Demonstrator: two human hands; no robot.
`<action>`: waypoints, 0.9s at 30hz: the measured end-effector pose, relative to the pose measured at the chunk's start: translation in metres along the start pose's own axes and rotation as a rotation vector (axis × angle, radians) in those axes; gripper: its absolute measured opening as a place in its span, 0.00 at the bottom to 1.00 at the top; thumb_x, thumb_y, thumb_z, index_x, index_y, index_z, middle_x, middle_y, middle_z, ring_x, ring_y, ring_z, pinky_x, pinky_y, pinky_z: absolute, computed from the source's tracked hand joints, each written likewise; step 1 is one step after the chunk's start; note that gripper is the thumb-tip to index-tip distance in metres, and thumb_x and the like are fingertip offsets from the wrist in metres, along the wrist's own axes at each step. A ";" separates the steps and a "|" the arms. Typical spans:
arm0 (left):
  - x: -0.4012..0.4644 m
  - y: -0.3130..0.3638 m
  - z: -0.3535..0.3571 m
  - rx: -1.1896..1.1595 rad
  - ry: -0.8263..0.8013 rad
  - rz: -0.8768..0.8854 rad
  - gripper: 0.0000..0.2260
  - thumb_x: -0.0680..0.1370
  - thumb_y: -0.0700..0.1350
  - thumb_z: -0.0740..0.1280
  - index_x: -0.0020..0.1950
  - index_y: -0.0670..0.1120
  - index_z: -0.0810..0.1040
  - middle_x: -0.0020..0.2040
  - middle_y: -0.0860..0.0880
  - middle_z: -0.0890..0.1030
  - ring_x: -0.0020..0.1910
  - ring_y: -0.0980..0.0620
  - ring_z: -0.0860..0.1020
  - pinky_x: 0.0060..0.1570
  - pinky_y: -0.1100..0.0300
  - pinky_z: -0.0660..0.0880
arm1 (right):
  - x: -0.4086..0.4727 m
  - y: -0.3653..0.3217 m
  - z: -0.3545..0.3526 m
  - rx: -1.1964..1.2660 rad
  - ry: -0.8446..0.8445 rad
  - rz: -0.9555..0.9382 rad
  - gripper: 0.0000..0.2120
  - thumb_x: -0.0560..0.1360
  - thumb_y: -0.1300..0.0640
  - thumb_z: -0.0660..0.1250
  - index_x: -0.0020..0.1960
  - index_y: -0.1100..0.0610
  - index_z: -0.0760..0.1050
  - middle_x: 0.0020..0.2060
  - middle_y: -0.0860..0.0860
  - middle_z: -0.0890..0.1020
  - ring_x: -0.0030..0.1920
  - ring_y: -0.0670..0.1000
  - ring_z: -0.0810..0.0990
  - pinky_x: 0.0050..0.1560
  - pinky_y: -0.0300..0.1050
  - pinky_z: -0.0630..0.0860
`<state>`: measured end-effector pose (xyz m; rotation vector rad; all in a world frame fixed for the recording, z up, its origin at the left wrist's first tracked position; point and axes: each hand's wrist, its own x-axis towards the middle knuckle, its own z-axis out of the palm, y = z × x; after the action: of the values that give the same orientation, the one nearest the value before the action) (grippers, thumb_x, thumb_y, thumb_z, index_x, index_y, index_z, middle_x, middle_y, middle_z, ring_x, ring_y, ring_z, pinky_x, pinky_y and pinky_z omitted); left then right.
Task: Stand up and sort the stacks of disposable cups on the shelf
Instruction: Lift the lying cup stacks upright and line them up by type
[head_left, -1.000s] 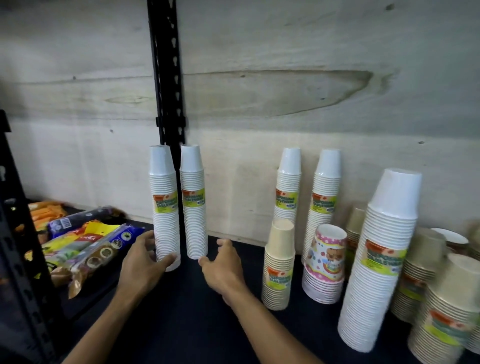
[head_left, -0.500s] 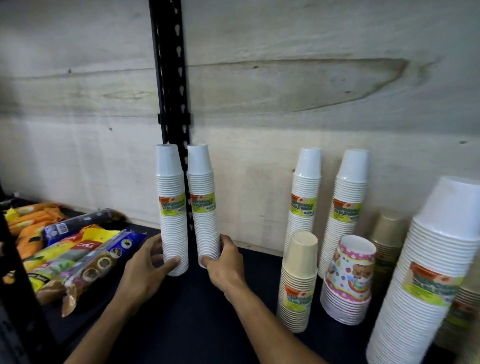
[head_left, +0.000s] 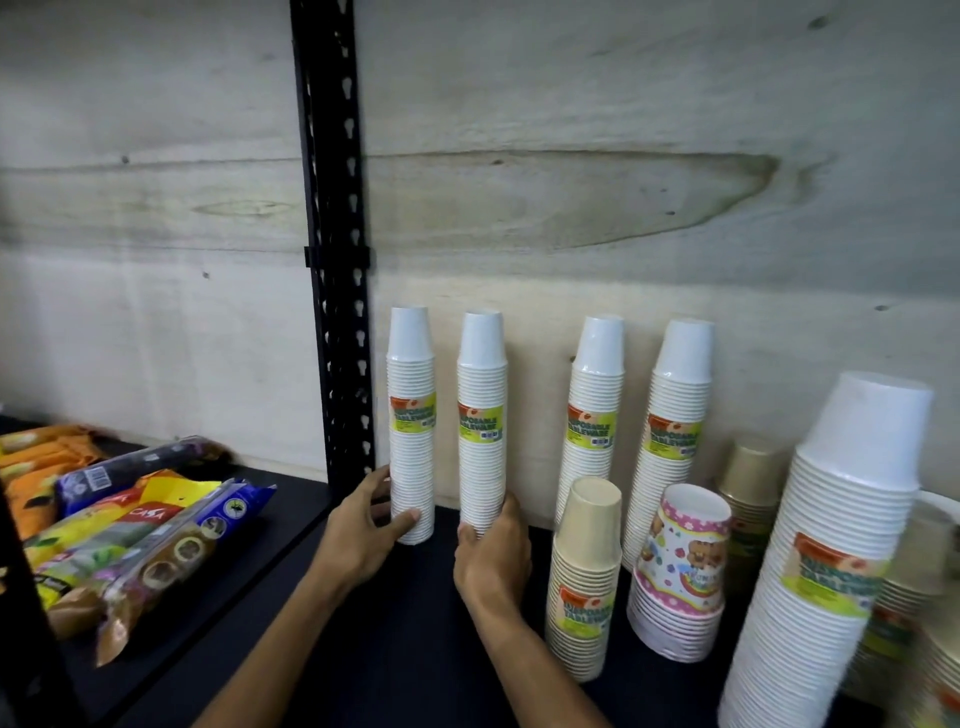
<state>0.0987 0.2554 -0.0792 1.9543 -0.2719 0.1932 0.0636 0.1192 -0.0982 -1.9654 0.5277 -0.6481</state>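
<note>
Both stacks slid right; your left hand (head_left: 363, 525) and right hand (head_left: 493, 551) each grip one low, so the white cups (head_left: 480, 421) could topple.

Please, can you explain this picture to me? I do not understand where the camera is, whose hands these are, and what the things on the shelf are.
There is no machine: a person wears the camera on the head, looking down at their own bare hands. The left hand grips the base of one tall white cup stack; the right hand grips the one beside it. Both stand upright on the dark shelf. To the right stand two more white stacks, a short beige stack, a patterned stack and a wide white stack. Snack packets lie at the left.
</note>
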 end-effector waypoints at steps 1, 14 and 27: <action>0.001 0.000 0.003 -0.001 -0.005 0.010 0.32 0.75 0.42 0.73 0.76 0.47 0.64 0.64 0.51 0.76 0.55 0.56 0.77 0.54 0.62 0.73 | 0.002 0.002 0.000 -0.009 0.018 0.000 0.27 0.74 0.59 0.72 0.71 0.54 0.68 0.65 0.52 0.76 0.67 0.55 0.74 0.67 0.51 0.73; 0.011 -0.008 0.028 0.026 -0.061 0.133 0.28 0.76 0.44 0.72 0.75 0.49 0.67 0.58 0.57 0.80 0.54 0.64 0.79 0.48 0.81 0.70 | 0.011 0.017 0.002 -0.093 0.148 0.007 0.27 0.75 0.58 0.70 0.72 0.58 0.67 0.69 0.56 0.73 0.71 0.59 0.70 0.71 0.57 0.68; 0.015 -0.016 0.035 0.048 -0.086 0.144 0.32 0.75 0.42 0.73 0.76 0.48 0.64 0.60 0.58 0.75 0.47 0.71 0.75 0.43 0.84 0.69 | 0.026 0.031 0.008 -0.134 0.163 0.031 0.29 0.74 0.53 0.70 0.72 0.57 0.65 0.71 0.58 0.73 0.71 0.61 0.70 0.71 0.58 0.67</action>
<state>0.1182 0.2275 -0.1031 1.9946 -0.4695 0.2112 0.0857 0.0951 -0.1238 -2.0352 0.7163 -0.7753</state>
